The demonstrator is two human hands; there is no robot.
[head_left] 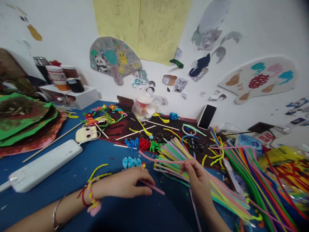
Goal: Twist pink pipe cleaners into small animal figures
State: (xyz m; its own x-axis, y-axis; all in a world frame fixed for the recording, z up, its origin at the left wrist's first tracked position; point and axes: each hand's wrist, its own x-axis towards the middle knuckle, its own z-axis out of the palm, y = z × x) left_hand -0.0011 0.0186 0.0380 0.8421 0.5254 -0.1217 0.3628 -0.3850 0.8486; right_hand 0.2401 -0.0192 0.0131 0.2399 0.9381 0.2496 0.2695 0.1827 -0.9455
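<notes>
Our right hand (196, 175) grips a bundle of pastel pipe cleaners (190, 167), and our left hand (123, 183) lies just left of that bundle, its fingertips (147, 180) over a short pink pipe cleaner (154, 187) on the blue tabletop (116, 212). Left of the bundle lie blue pipe-cleaner twists (131, 162), with a long white plastic block (43, 166) farther left. Behind the bundle leans a black smartphone (206, 116), and right of the bundle lies a heap of long multicoloured pipe cleaners (256, 180).
</notes>
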